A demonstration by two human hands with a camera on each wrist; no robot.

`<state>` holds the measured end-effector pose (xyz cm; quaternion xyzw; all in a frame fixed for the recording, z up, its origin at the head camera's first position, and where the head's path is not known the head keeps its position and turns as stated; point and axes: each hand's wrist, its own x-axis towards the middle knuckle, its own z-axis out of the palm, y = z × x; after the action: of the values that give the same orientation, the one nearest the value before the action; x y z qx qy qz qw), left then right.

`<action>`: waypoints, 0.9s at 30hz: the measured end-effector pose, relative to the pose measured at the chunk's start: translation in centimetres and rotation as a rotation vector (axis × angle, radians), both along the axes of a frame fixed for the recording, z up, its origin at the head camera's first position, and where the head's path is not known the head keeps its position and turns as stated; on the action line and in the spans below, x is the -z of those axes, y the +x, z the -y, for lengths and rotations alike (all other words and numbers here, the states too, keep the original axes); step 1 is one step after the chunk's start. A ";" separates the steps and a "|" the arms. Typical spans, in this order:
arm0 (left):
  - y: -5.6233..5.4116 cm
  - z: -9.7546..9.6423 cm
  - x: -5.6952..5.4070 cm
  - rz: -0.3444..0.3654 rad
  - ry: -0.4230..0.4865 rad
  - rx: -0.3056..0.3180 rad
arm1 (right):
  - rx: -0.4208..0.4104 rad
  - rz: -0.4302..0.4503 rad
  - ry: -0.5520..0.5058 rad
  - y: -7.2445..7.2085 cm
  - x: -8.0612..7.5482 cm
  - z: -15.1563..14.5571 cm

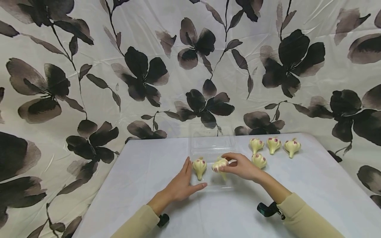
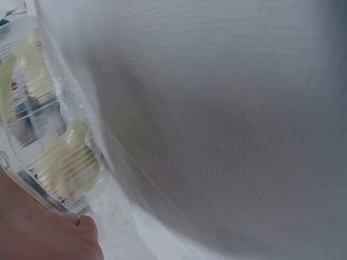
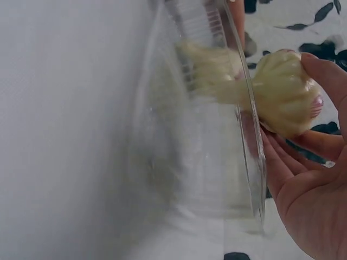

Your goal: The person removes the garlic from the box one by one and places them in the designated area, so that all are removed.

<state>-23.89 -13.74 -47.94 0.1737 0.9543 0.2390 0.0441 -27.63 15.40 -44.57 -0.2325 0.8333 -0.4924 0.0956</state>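
Observation:
A clear plastic container lies on the table with its hinged lid folded back. One garlic bulb sits in its left part, stem toward me. My left hand rests along the container's left side, fingers straight and thumb stretched across the near left corner. Over the right part, my right hand pinches a second garlic bulb between thumb and fingers, its stem pointing down into the container. In the right wrist view the held bulb overlaps the container's rim.
Several more garlic bulbs stand on the white table to the right of the container, three in a back row and one nearer. A floral cloth hangs behind the table's far edge.

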 end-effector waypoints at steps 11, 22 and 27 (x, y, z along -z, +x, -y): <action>0.2 -0.1 0.0 -0.004 -0.005 -0.002 | 0.090 0.019 -0.001 0.9 -1.0 -4.2; 0.2 0.1 -0.1 -0.002 -0.004 -0.002 | 0.184 0.004 0.006 1.8 -2.4 -8.8; 0.1 0.0 0.0 0.004 -0.010 -0.002 | 0.227 -0.023 0.052 1.9 -2.7 -11.0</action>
<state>-23.81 -13.73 -47.95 0.1722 0.9556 0.2345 0.0468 -25.74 26.38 -41.85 -0.1398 0.8677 -0.4757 0.0358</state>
